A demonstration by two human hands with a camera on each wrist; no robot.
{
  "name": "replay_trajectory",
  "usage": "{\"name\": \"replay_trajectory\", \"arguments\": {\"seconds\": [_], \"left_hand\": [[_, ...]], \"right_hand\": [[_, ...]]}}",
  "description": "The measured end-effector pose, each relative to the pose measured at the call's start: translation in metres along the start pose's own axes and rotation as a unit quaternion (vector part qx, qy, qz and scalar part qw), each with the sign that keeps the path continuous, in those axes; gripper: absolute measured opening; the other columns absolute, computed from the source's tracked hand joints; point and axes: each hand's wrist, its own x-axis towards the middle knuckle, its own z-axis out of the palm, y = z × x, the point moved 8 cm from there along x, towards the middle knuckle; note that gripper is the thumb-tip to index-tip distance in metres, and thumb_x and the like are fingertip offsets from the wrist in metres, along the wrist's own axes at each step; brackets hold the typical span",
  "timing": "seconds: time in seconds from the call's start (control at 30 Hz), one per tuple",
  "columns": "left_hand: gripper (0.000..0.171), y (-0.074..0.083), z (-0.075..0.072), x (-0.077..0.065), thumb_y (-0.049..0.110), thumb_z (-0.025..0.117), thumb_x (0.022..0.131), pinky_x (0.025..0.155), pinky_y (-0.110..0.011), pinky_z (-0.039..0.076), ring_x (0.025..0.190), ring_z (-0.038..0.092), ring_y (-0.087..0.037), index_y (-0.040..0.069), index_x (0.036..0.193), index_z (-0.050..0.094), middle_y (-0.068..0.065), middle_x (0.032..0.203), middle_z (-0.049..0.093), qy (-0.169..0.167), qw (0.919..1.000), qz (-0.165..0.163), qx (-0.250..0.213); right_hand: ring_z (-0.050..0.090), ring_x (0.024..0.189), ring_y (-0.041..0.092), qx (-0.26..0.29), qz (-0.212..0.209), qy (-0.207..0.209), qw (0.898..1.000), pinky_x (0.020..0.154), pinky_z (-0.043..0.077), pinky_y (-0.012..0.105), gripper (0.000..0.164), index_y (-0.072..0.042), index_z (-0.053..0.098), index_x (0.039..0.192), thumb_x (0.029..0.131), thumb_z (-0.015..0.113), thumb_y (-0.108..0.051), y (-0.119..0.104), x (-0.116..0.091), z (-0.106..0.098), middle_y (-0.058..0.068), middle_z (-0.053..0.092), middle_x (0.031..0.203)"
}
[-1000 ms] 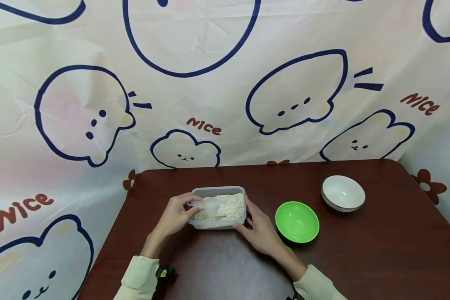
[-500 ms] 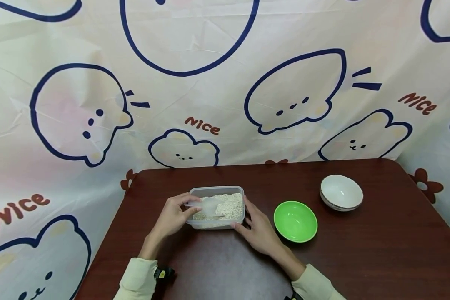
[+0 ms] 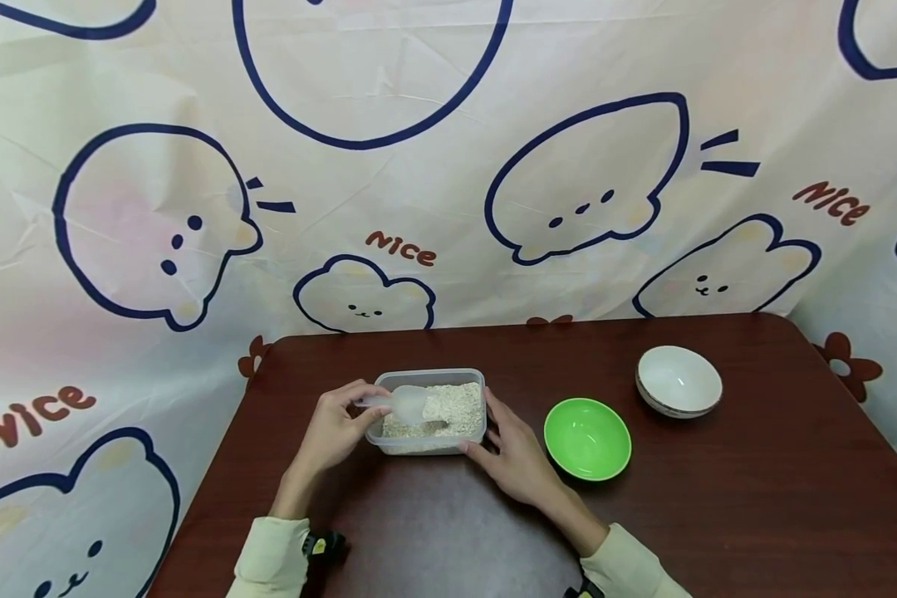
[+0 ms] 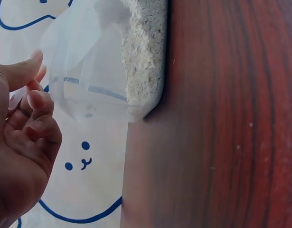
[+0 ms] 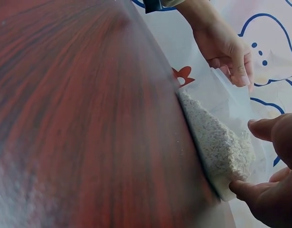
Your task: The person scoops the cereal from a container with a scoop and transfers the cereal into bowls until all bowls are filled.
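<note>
A clear plastic container (image 3: 422,447) stands on the table, partly filled with pale flakes (image 3: 459,407) that look like oats. Over its left half, my left hand (image 3: 334,428) pinches the handle of a translucent scoop (image 3: 409,404) between thumb and fingers. A dark hollow shows in the flakes just right of the scoop. My right hand (image 3: 516,457) grips the container's right end, thumb at the front corner and fingers along the side. In the right wrist view the right thumb and a finger (image 5: 245,190) lie against the container wall.
Right of the container sits a green bowl (image 3: 587,438), close to my right forearm. Farther right and back are stacked white bowls (image 3: 680,382). A printed cloth (image 3: 463,191) hangs behind the brown table (image 3: 762,465).
My left hand has drawn the scoop left and slightly up, uncovering a hollow in the flakes. My right hand keeps its hold on the container.
</note>
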Motion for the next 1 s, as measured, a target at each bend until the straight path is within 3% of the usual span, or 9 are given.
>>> {"name": "replay_trajectory", "arguments": {"seconds": [0.23,0.5,0.7,0.87,1.0], "left_hand": [[0.014,-0.004,-0.010,-0.004,0.006,0.083,0.093,0.064,-0.022,0.049,0.072,0.056,-0.007,0.010,0.106,0.080,-0.004,0.087,0.069,0.033,0.9992,0.010,-0.018],[0.014,-0.003,-0.017,-0.007,0.004,0.080,0.096,0.059,-0.024,0.045,0.073,0.054,-0.009,0.007,0.109,0.079,-0.005,0.090,0.067,0.055,0.9979,-0.008,-0.032],[0.013,0.006,-0.013,-0.002,0.003,0.078,0.096,0.057,-0.025,0.043,0.072,0.052,-0.009,0.007,0.109,0.079,-0.005,0.088,0.065,0.064,0.9969,0.005,-0.046],[0.015,0.012,-0.007,-0.003,0.002,0.078,0.096,0.057,-0.025,0.044,0.073,0.052,-0.008,0.009,0.109,0.079,-0.004,0.088,0.066,0.068,0.9961,0.010,-0.054],[0.015,0.019,0.004,0.001,0.003,0.078,0.096,0.059,-0.025,0.045,0.072,0.053,-0.008,0.010,0.110,0.079,-0.003,0.086,0.064,0.058,0.9959,0.016,-0.068]], "right_hand": [[0.045,0.154,0.037,-0.031,-0.007,0.011,0.999,0.115,0.048,0.041,0.089,0.000,0.027,0.168,0.100,0.080,-0.022,-0.013,-0.002,-0.008,0.020,0.033,0.173],[0.049,0.152,0.036,-0.062,-0.022,0.025,0.998,0.114,0.050,0.042,0.090,0.000,0.031,0.167,0.096,0.083,-0.019,-0.031,-0.007,-0.026,0.019,0.034,0.173],[0.048,0.153,0.034,-0.103,-0.037,0.043,0.993,0.115,0.050,0.046,0.093,-0.004,0.035,0.166,0.093,0.087,-0.027,-0.039,-0.014,-0.048,0.015,0.039,0.172],[0.044,0.156,0.034,-0.146,-0.023,0.049,0.988,0.119,0.046,0.055,0.096,-0.011,0.033,0.168,0.093,0.086,-0.038,-0.034,-0.023,-0.067,0.012,0.038,0.173],[0.043,0.156,0.037,-0.170,-0.015,0.064,0.983,0.120,0.044,0.060,0.094,-0.010,0.034,0.168,0.094,0.085,-0.041,-0.030,-0.031,-0.088,0.014,0.039,0.172]]}}
